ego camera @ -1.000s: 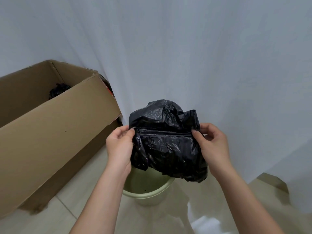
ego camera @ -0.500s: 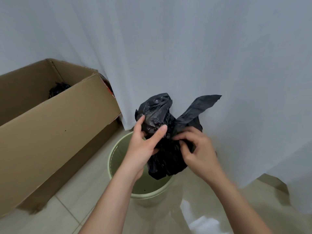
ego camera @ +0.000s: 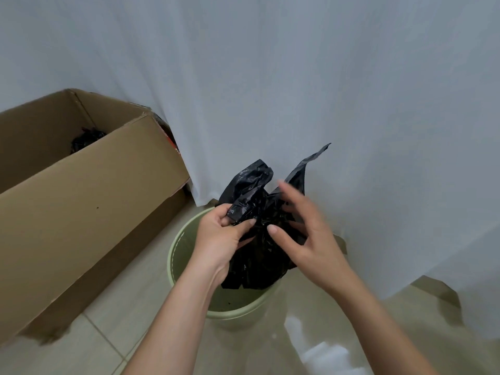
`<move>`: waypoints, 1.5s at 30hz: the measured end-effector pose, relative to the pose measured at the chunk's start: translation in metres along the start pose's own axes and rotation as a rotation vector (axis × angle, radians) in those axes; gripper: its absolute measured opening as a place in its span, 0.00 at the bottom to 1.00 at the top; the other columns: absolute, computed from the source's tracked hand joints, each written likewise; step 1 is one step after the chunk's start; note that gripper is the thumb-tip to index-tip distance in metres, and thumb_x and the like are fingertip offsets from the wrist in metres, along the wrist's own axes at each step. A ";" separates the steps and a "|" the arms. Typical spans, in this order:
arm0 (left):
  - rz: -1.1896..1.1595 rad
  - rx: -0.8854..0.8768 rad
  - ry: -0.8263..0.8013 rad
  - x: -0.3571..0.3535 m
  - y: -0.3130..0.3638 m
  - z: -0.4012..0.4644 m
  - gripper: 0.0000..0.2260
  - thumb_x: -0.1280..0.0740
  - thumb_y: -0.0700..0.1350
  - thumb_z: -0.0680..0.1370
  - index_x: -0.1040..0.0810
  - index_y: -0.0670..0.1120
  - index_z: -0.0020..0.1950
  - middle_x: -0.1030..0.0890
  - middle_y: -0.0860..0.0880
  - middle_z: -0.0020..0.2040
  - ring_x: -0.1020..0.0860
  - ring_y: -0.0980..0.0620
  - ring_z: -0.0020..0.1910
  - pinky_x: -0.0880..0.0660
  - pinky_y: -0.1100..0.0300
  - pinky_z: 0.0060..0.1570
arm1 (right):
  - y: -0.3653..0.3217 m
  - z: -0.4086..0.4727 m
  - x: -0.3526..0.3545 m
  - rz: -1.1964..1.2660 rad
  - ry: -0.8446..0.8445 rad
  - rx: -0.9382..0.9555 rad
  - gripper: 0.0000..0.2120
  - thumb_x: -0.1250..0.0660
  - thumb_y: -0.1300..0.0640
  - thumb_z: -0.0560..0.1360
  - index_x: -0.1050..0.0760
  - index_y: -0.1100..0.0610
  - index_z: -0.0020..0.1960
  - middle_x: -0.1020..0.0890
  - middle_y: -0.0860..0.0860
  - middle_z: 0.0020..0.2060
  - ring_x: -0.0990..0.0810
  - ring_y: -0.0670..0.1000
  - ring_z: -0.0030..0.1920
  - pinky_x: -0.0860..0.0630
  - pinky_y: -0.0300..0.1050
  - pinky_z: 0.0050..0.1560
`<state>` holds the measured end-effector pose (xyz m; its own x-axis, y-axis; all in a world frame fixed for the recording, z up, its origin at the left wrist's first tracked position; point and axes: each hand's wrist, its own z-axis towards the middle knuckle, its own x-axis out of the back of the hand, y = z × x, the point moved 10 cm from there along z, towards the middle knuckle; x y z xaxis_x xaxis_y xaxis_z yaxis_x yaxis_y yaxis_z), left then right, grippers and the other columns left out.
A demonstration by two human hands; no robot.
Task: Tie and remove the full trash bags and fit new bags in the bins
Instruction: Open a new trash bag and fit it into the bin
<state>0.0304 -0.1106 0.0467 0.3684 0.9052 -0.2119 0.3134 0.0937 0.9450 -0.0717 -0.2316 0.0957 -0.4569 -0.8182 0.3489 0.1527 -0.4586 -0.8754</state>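
A crumpled black trash bag (ego camera: 257, 255) hangs over a pale green bin (ego camera: 176, 255) on the tiled floor. My left hand (ego camera: 219, 239) pinches a fold of the bag near its top, fingers curled round the plastic. My right hand (ego camera: 305, 239) is at the bag's right side with fingers spread and blurred; its thumb and lower fingers touch the plastic. Two loose ends of the bag stick up above my hands. The bin's inside shows bare green below the bag.
A large open cardboard box (ego camera: 89, 207) stands left of the bin, with a black tied bag (ego camera: 86, 138) inside it. A white curtain (ego camera: 297, 90) hangs right behind the bin. Glossy beige tiles (ego camera: 338, 334) spread in front.
The bag was held stretched flat between both hands, then got bunched together. My right hand has now opened its fingers and lifted slightly, while the left has kept its pinch.
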 end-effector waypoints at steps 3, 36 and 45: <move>-0.027 -0.008 0.009 0.002 0.002 0.001 0.07 0.31 0.32 0.75 0.20 0.42 0.50 0.14 0.46 0.45 0.16 0.50 0.46 0.19 0.58 0.41 | 0.007 0.001 -0.002 -0.132 -0.016 -0.029 0.20 0.32 0.53 0.77 0.26 0.47 0.69 0.27 0.41 0.63 0.31 0.41 0.68 0.34 0.41 0.69; 0.204 -0.162 0.104 0.079 0.050 -0.004 0.24 0.24 0.49 0.69 0.26 0.59 0.63 0.24 0.54 0.63 0.26 0.54 0.63 0.28 0.60 0.56 | 0.068 0.015 0.003 0.655 0.335 -0.670 0.10 0.35 0.58 0.79 0.23 0.58 0.60 0.14 0.51 0.50 0.15 0.51 0.49 0.19 0.47 0.45; 0.004 0.363 0.039 0.092 -0.006 -0.017 0.44 0.20 0.42 0.53 0.35 0.53 0.65 0.27 0.48 0.64 0.26 0.38 0.62 0.29 0.30 0.56 | 0.068 0.014 -0.043 1.049 0.341 -0.839 0.11 0.37 0.64 0.80 0.26 0.63 0.62 0.16 0.59 0.52 0.16 0.55 0.51 0.17 0.48 0.42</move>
<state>0.0474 -0.0208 0.0258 0.3391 0.9210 -0.1918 0.6044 -0.0571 0.7946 -0.0297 -0.2325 0.0262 -0.6650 -0.4674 -0.5825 0.0426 0.7549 -0.6544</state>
